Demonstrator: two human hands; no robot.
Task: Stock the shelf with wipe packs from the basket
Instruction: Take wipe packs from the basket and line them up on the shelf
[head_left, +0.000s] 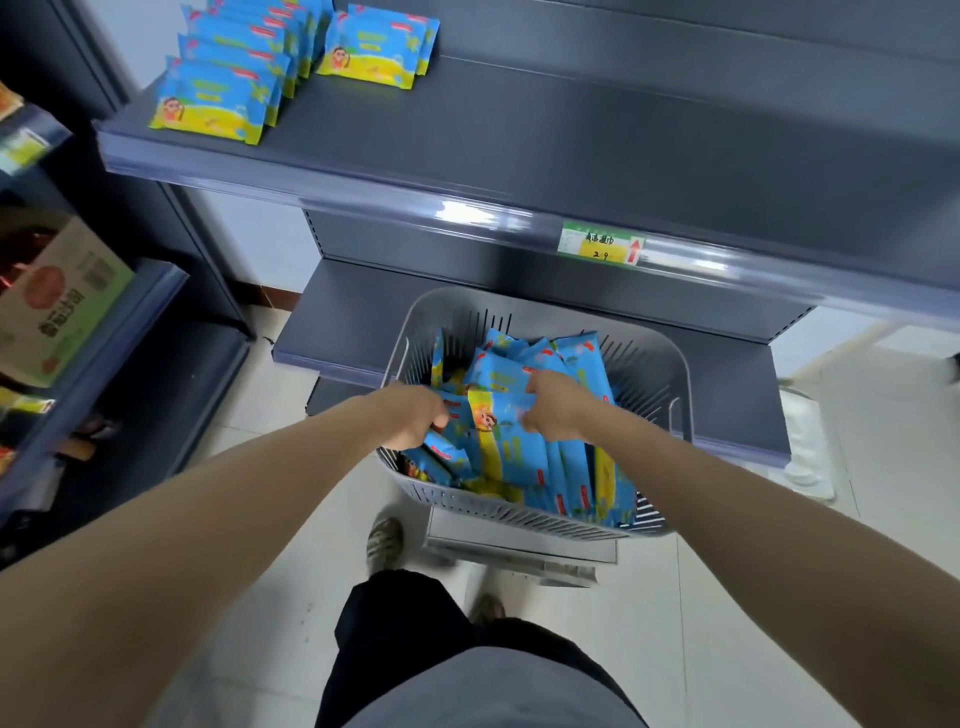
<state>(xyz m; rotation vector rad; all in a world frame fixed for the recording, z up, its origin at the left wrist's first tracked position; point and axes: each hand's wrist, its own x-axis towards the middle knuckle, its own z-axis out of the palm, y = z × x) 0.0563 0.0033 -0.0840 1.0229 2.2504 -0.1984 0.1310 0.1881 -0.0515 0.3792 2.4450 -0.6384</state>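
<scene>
both the left grip (415, 415) and right grip (556, 410) are inside the basket (670, 374) at frame centre, fingers curled round wipe packs (506, 436). stocked packs (218, 104) stand on the shelf (519, 145), upper left of frame.

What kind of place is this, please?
Most likely a small shop: a metal shelf with a price label on its edge, rows of identical wipe packs on it, a basket of more.

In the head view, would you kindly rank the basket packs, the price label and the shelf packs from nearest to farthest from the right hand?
1. basket packs, in the right hand's grip.
2. price label, above on the shelf edge.
3. shelf packs, far upper left.
</scene>
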